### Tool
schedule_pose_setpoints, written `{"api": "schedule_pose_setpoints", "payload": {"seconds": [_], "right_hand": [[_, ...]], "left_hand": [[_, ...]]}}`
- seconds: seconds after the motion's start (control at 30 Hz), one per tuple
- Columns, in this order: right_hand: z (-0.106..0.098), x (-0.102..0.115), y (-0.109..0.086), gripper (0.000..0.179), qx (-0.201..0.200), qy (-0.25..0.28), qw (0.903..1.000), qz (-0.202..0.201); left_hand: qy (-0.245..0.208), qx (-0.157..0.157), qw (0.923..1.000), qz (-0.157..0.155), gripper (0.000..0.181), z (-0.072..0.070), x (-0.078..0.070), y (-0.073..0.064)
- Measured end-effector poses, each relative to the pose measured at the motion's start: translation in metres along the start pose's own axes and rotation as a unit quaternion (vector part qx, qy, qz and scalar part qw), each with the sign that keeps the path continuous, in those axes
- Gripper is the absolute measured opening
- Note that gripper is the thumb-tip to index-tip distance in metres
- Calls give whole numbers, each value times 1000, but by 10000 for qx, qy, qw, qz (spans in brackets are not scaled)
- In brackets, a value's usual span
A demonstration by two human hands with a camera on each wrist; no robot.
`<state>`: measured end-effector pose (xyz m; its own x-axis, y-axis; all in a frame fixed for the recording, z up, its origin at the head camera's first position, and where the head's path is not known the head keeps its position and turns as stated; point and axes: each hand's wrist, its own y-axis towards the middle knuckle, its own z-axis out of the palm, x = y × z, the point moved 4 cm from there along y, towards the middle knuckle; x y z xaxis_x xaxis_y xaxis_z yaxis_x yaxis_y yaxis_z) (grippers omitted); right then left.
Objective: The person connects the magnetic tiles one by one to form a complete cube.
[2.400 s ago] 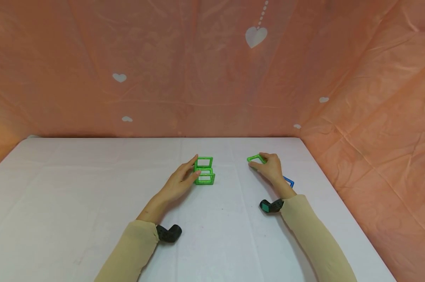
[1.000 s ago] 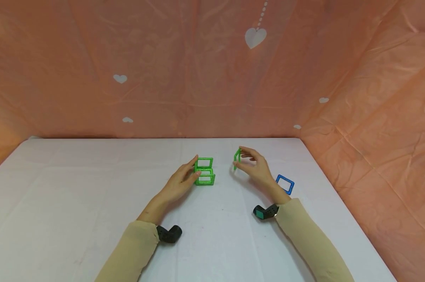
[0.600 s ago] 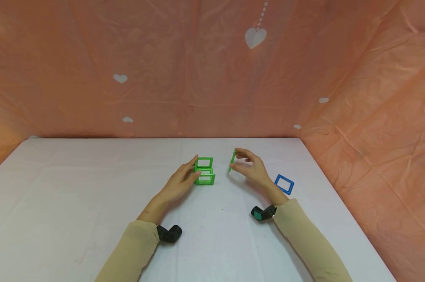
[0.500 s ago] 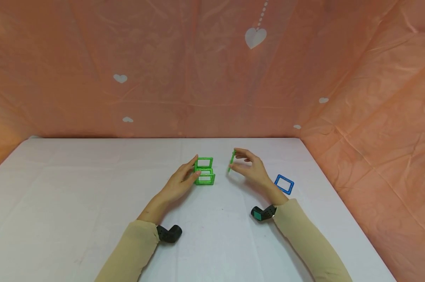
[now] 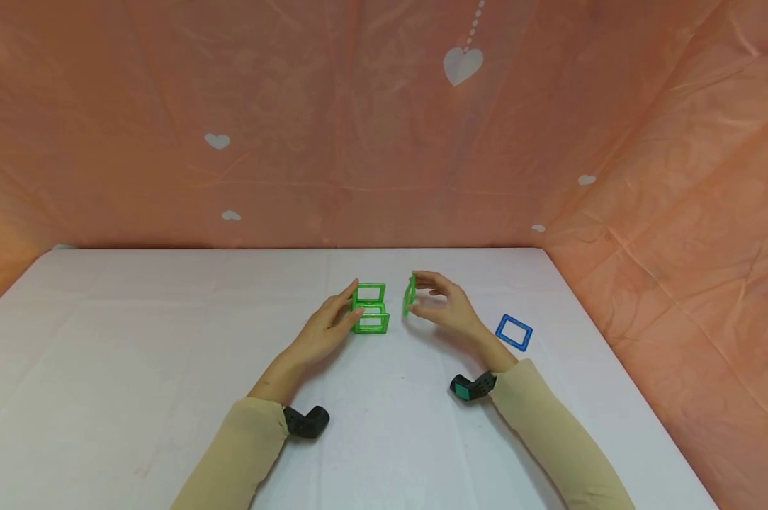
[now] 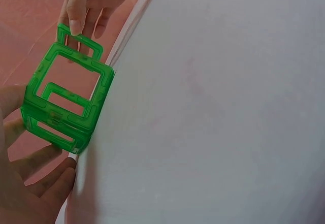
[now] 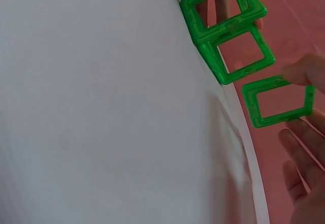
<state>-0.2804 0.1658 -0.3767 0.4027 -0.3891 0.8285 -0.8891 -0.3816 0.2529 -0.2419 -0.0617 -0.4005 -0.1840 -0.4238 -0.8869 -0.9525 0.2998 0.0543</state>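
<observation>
While I watch from the head camera, the left hand (image 5: 320, 333) holds the joined green frames (image 5: 371, 330) at their left side, thumb on the near side and index fingertip at the far corner. Just to their right, the right hand (image 5: 450, 308) pinches a loose green frame (image 7: 279, 120), its thumb toward the near end and its fingertips toward the far end. My head view shows that piece upright and nearly edge-on; the right wrist view shows its square opening, and a narrow gap between it and the joined frames. From the left wrist it partly overlaps them, so I cannot judge the gap there. Only the head camera gives me the blue frame (image 5: 518, 323), flat on the white table (image 5: 397, 439), right of the right hand.
</observation>
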Motion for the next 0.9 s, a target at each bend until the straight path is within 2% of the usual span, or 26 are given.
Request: {"api": "schedule_pose_setpoints", "payload": {"seconds": [0.17,0.67,0.9], "right_hand": [[0,26,-5,57,97,10,9999,-42],[11,28,-4,59,448,311,9984,-129],[16,29,-4,59,612,242,9978,-97]], "left_hand": [[-10,-8,10000,65,61,0,0,1],[32,-5,10000,60,61,-1,-1,-1],[-76,8,10000,19,60,-1,0,-1]]}}
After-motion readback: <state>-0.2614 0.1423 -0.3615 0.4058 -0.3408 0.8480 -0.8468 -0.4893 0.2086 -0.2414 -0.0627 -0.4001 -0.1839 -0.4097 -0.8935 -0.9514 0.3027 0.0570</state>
